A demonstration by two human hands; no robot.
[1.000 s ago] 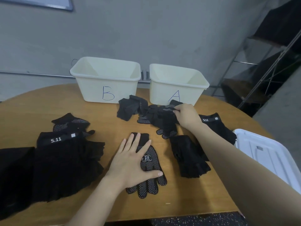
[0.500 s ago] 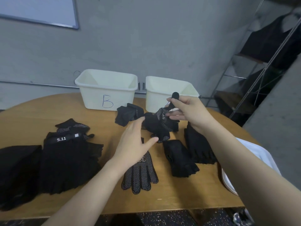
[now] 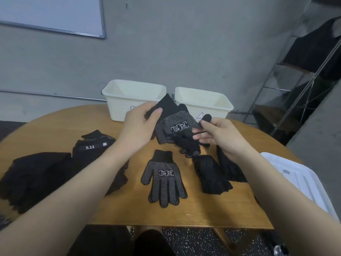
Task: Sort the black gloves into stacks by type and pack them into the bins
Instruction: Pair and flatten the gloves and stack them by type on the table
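While the left hand (image 3: 140, 124) pinches the cuff and the right hand (image 3: 214, 132) pinches a fingertip of the dotted glove (image 3: 175, 122), pull it flat — then lay it on its twin (image 3: 164, 179) near the tabletop's front edge.

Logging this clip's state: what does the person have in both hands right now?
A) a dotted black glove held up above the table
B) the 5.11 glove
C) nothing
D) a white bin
A: the left hand grips the cuff end and the right hand pinches a fingertip of the dotted black glove, lifted in front of the two white bins.
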